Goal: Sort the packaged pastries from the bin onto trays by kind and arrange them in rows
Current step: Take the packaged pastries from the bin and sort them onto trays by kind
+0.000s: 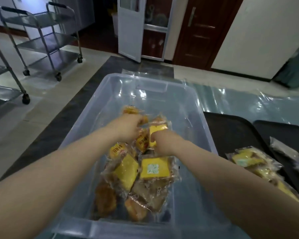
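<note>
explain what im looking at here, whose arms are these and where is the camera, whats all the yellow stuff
There is no machine here: a person wears a camera on the head, looking forward and down, so you see their own two bare arms reaching out. This is the only picture.

Both hands are inside a clear plastic bin that holds packaged pastries, some with yellow labels. The left hand reaches into packets at the far side of the pile; what it grips is blurred. The right hand pinches a yellow-labelled packet.

To the right lie two black trays. The nearer tray already carries a few yellow-labelled packets; the farther tray carries greyish packets. Steel trolleys stand in the background.
</note>
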`<state>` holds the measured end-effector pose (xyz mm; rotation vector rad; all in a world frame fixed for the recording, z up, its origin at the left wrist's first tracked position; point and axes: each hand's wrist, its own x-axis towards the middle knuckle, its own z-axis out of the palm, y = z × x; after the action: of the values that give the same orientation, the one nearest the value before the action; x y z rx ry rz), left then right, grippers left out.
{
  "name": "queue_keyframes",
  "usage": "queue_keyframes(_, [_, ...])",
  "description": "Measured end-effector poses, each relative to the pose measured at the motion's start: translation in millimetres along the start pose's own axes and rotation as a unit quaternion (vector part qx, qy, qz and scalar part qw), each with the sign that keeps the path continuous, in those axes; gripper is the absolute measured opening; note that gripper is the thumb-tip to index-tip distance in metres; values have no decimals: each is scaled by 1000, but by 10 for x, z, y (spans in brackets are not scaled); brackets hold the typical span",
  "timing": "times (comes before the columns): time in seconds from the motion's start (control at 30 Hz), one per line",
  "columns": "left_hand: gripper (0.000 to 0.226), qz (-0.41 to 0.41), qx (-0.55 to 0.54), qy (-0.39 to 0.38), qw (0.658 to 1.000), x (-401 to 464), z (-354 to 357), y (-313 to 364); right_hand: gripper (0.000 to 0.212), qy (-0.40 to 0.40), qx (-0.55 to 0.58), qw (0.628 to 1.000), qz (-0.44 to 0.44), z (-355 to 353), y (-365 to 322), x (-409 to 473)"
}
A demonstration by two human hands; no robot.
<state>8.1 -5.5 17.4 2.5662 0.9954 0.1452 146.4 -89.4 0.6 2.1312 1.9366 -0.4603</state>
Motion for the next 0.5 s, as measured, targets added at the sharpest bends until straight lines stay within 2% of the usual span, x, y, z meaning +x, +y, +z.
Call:
queue_keyframes(0.07, [30,17,107,-43,993,-13,173,-78,14,-48,-44,998,3,121,38,31])
queue_keyframes(0.1, [36,24,128,-77,989,-26,261,-101,21,-68,-54,996,1,179,51,46])
queue_keyframes(0.2, [81,30,197,-219,955,-88,560,-124,50,-125,-99,987,6,371,23,60])
queue_keyframes(0.27, [105,33,263,-290,920,-143,708,-137,57,-113,-147,983,4,505,-38,72])
queue_keyframes(0.4, [104,16,300,-303,904,-192,765,-221,63,-82,-180,980,1,531,-105,103])
queue_keyframes(0.5, [95,-2,307,-291,906,-164,741,-220,46,-37,-99,993,51,391,-20,195])
